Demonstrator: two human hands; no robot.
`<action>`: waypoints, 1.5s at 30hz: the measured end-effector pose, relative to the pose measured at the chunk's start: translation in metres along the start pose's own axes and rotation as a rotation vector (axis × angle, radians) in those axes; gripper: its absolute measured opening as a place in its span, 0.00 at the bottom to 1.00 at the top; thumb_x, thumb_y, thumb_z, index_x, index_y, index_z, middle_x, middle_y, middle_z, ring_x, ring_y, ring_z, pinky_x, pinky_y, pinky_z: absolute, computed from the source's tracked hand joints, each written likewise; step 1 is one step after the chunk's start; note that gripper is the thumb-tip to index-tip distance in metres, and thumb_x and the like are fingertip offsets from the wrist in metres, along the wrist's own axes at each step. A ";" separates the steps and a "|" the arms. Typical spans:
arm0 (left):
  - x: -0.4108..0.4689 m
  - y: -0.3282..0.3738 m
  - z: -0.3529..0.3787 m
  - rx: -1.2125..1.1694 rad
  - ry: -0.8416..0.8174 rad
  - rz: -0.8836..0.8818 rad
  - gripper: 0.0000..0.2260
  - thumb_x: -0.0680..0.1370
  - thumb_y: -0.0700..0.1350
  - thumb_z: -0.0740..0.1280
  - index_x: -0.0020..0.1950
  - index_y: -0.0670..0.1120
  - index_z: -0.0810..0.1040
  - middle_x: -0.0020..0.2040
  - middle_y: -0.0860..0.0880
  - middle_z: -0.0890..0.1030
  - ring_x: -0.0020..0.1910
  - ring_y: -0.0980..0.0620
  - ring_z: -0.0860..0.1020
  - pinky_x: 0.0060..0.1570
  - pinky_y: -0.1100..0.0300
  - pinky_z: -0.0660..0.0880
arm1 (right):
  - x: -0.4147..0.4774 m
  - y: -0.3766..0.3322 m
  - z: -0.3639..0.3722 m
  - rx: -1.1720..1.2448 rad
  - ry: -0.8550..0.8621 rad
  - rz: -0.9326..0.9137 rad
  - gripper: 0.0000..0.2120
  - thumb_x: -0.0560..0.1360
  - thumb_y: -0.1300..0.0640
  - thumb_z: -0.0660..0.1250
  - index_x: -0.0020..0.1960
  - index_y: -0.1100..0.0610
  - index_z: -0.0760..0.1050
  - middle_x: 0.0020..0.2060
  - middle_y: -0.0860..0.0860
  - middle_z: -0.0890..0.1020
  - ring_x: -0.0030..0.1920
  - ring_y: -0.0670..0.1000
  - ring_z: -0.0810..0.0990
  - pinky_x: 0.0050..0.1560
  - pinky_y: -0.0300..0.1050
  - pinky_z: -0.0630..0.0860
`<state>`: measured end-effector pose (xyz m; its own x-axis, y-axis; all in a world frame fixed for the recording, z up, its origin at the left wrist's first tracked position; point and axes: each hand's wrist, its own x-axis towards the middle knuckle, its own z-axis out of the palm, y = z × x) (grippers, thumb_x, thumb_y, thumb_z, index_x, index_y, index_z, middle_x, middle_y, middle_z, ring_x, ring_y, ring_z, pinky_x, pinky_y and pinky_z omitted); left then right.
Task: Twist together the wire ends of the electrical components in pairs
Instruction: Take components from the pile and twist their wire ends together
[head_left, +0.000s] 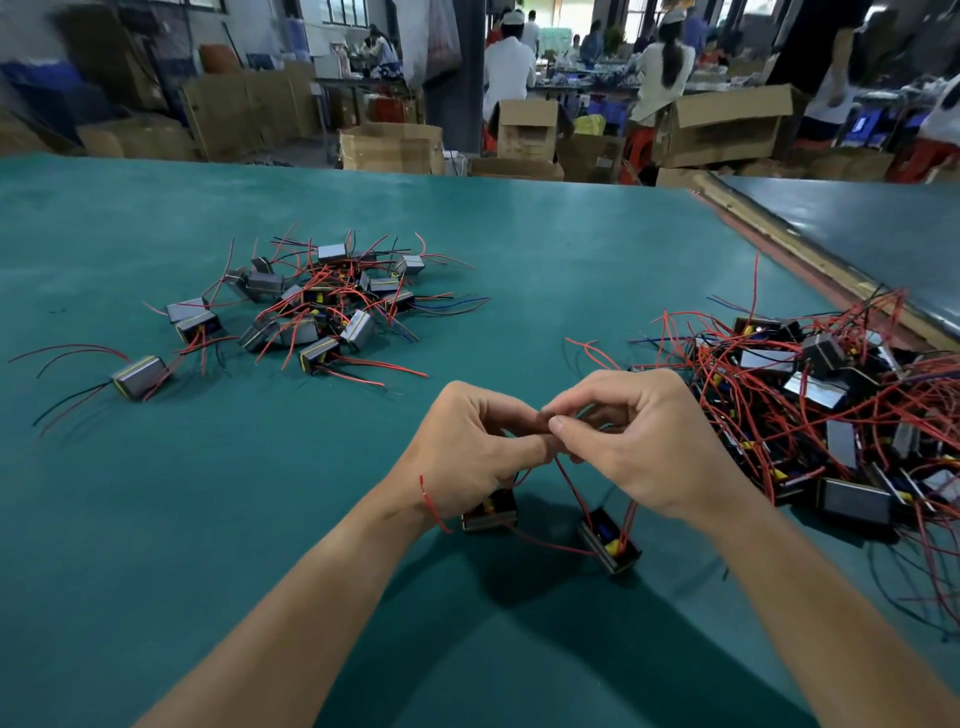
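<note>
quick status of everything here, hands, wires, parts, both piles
left hand, pinching the red wires
right hand, pinching the same wires
red wires, gathered between both hands' fingertips, running down to two components
left component, beneath left hand, wired up to fingers
right component, tilted, beneath right hand
left pile, spread loosely
right pile, densely tangled
</note>
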<state>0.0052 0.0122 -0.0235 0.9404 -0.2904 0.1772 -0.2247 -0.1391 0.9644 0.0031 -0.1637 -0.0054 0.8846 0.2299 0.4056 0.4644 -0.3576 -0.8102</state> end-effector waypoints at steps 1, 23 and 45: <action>0.000 0.000 0.000 0.000 0.005 0.000 0.02 0.68 0.49 0.74 0.37 0.53 0.86 0.25 0.51 0.70 0.25 0.55 0.61 0.26 0.64 0.58 | 0.000 0.000 0.000 -0.005 -0.005 0.000 0.06 0.68 0.57 0.71 0.42 0.48 0.83 0.33 0.44 0.83 0.31 0.45 0.80 0.35 0.41 0.77; -0.004 0.004 -0.001 0.092 0.018 -0.011 0.01 0.68 0.44 0.74 0.37 0.47 0.85 0.25 0.47 0.72 0.26 0.52 0.63 0.27 0.63 0.58 | -0.003 -0.003 -0.008 -0.225 -0.151 -0.065 0.09 0.73 0.62 0.72 0.38 0.49 0.80 0.32 0.39 0.82 0.34 0.40 0.79 0.38 0.27 0.69; -0.009 0.012 -0.001 0.306 -0.004 0.073 0.05 0.70 0.40 0.71 0.38 0.49 0.85 0.20 0.55 0.70 0.21 0.59 0.59 0.23 0.69 0.57 | -0.002 0.003 -0.006 -0.238 -0.316 0.122 0.09 0.78 0.56 0.67 0.39 0.52 0.74 0.27 0.44 0.76 0.29 0.43 0.71 0.33 0.44 0.70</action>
<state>-0.0054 0.0144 -0.0136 0.9180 -0.3138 0.2425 -0.3587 -0.3963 0.8452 0.0034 -0.1710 -0.0060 0.8949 0.4262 0.1322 0.3859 -0.5902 -0.7091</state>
